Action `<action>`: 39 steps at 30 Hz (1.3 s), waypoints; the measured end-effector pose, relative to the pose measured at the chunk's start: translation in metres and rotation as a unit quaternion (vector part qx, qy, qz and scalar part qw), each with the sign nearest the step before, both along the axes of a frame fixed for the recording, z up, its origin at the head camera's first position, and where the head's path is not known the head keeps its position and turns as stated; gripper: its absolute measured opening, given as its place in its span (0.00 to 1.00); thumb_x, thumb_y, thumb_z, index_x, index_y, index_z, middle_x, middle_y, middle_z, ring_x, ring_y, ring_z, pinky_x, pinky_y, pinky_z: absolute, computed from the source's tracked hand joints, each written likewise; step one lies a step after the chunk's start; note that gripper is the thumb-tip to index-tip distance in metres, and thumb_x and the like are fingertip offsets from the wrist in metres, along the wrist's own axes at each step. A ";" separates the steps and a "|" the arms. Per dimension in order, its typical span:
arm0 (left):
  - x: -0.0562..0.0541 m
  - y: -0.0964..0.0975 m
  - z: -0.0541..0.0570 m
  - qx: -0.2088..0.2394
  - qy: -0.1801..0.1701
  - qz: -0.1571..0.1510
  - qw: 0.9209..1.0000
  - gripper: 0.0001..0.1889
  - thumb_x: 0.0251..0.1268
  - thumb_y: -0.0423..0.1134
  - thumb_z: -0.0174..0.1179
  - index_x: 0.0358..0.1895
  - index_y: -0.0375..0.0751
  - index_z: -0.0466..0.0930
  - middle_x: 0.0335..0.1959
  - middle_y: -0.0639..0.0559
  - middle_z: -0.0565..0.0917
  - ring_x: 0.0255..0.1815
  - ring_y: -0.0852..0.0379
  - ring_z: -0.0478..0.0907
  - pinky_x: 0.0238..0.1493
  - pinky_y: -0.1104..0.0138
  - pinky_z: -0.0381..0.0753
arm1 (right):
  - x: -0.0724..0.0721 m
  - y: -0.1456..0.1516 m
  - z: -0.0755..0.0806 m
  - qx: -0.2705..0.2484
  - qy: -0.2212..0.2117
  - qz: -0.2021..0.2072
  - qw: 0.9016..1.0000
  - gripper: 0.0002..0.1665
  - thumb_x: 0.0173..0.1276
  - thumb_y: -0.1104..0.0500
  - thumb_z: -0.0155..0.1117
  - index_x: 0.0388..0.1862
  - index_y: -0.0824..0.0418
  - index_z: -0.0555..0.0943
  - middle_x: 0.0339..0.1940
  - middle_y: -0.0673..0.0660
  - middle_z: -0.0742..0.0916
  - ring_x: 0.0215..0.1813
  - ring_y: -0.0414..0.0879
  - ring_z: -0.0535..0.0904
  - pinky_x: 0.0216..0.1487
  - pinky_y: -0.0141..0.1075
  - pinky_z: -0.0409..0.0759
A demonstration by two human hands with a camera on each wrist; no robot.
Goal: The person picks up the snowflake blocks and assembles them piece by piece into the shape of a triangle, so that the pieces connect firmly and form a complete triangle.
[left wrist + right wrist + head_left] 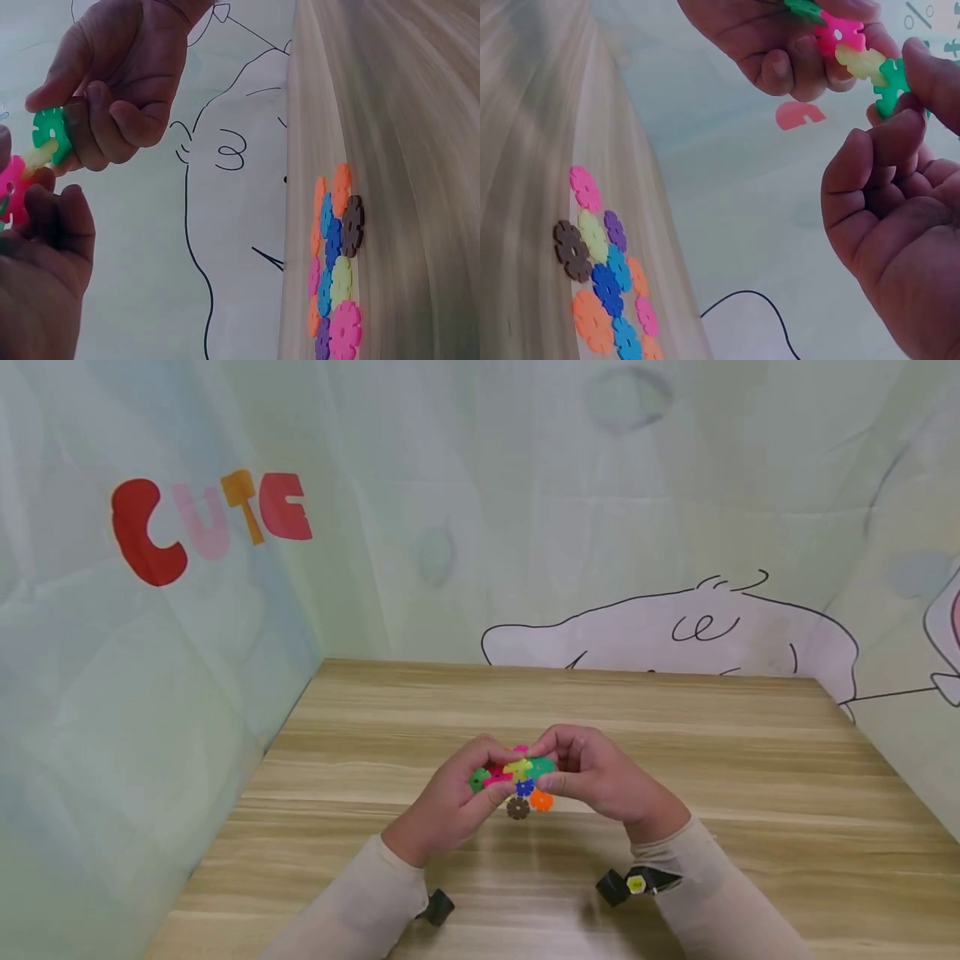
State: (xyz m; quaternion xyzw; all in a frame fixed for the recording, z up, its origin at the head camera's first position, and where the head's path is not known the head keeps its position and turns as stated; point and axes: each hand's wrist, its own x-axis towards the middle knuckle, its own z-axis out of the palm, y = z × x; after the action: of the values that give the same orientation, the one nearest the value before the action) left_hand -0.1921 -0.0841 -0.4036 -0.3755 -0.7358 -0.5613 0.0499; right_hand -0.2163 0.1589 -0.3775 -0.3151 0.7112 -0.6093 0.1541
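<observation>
Above the table both hands hold a short chain of slotted plastic snowflake discs. My left hand (456,793) grips the chain near its pink disc (838,34), with a dark green disc (805,9) at that end partly covered by the fingers. My right hand (606,781) pinches the bright green disc (889,90) at the other end between thumb and fingers. Between them a pale yellow disc (859,63) is slotted to the green one and meets the pink. In the left wrist view the green disc (51,135) stands at an angle to the yellow one.
Below the hands several loose snowflake discs lie grouped on the wood-grain table (360,827). Among them are a brown disc (571,250), an orange disc (592,321), a dark blue disc (607,289) and a pink disc (585,189). Printed cloth walls (480,527) stand behind and left.
</observation>
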 end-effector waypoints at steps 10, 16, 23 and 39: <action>0.000 -0.003 0.003 -0.016 -0.029 0.047 0.998 0.14 0.77 0.33 0.61 0.61 0.41 0.78 0.46 0.49 0.80 0.40 0.55 0.79 0.43 0.67 0.85 | -0.011 0.011 -0.004 0.010 0.027 0.001 1.000 0.23 0.74 0.65 0.69 0.64 0.72 0.79 0.37 0.57 0.83 0.37 0.43 0.79 0.39 0.28 0.84; -0.002 -0.006 0.002 0.007 -0.044 0.042 0.998 0.13 0.78 0.31 0.59 0.60 0.39 0.78 0.43 0.47 0.78 0.37 0.54 0.77 0.40 0.68 0.84 | -0.025 0.018 -0.017 0.125 0.042 -0.056 0.990 0.19 0.72 0.61 0.73 0.59 0.63 0.85 0.33 0.56 0.81 0.34 0.47 0.75 0.32 0.30 0.75; -0.002 -0.005 0.004 0.028 -0.055 0.017 0.998 0.14 0.76 0.29 0.59 0.60 0.38 0.79 0.45 0.45 0.80 0.37 0.56 0.78 0.40 0.69 0.85 | -0.035 0.014 -0.044 0.260 0.041 -0.073 0.962 0.12 0.68 0.58 0.76 0.49 0.60 0.89 0.27 0.50 0.82 0.30 0.46 0.74 0.29 0.33 0.73; -0.004 -0.005 0.000 0.041 -0.057 0.008 0.997 0.14 0.75 0.29 0.59 0.60 0.35 0.80 0.46 0.44 0.81 0.40 0.56 0.78 0.41 0.70 0.84 | -0.032 0.006 -0.055 0.342 -0.009 -0.063 0.938 0.16 0.64 0.58 0.81 0.50 0.55 0.88 0.30 0.52 0.84 0.32 0.47 0.77 0.35 0.38 0.77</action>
State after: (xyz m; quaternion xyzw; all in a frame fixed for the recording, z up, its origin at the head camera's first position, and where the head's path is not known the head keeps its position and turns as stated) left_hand -0.1956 -0.0892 -0.4032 -0.3345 -0.7169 -0.6110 0.0272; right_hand -0.2483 0.1648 -0.4321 -0.1923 0.8935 -0.3409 0.2203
